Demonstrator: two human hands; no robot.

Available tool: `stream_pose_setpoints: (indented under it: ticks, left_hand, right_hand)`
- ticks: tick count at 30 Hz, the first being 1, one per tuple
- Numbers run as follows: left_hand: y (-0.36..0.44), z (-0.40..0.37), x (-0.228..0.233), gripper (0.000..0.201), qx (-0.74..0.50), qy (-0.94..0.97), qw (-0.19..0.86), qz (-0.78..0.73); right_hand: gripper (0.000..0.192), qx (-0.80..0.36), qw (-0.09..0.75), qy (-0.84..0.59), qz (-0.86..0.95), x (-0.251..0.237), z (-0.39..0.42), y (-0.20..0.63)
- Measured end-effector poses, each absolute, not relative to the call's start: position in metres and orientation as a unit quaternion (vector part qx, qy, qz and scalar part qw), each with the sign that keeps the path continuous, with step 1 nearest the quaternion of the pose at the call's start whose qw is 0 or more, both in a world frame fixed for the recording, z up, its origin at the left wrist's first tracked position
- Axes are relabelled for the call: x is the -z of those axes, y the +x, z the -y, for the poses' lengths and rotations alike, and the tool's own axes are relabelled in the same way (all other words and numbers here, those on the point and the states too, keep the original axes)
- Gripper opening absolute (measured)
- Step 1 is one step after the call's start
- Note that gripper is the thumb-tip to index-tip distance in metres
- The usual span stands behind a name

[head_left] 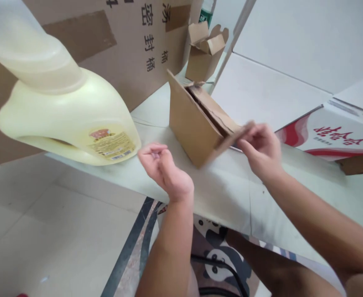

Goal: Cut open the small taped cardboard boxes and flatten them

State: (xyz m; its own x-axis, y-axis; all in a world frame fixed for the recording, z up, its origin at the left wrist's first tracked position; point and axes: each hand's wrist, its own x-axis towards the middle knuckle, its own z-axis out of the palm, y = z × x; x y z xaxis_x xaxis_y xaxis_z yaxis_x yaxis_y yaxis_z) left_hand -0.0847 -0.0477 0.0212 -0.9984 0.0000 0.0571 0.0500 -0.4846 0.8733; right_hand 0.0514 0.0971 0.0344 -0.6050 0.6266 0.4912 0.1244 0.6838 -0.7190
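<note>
A small brown cardboard box (190,128) stands on the pale tabletop, its top partly open along a dark gap. My right hand (263,148) pinches the box's near end flap (227,143) between thumb and fingers; the flap is blurred by motion. Left of the box, my left hand (169,171) hangs over the table edge with its fingers curled in, and I see nothing in it. This hand is apart from the box and close to the base of a large pale-yellow jug (72,107) with a yellow label.
Behind the jug stands a big carton (131,53) with printed characters. A smaller open box (204,57) and a green-labelled bottle (206,12) are at the back. A red-and-white carton (330,132) lies at right. Below the table is a panda-patterned seat (214,264).
</note>
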Motion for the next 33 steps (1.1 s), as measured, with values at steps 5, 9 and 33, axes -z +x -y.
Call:
stream_pose_setpoints:
  ticks: [5,9,33]
  left_hand:
    - [-0.077,0.035,-0.021,0.020,0.856,-0.147,-0.145,0.474]
    - [-0.057,0.016,-0.019,0.027,0.831,-0.224,-0.242,0.449]
    - [-0.029,-0.004,-0.025,0.019,0.840,-0.236,-0.254,0.417]
  right_hand:
    - [0.025,-0.295,0.442,-0.249,0.810,-0.037,-0.046,0.166]
    - [0.019,-0.222,0.413,-0.240,0.850,-0.042,-0.024,0.202]
    - [0.037,-0.152,0.417,-0.217,0.870,-0.026,-0.027,0.241]
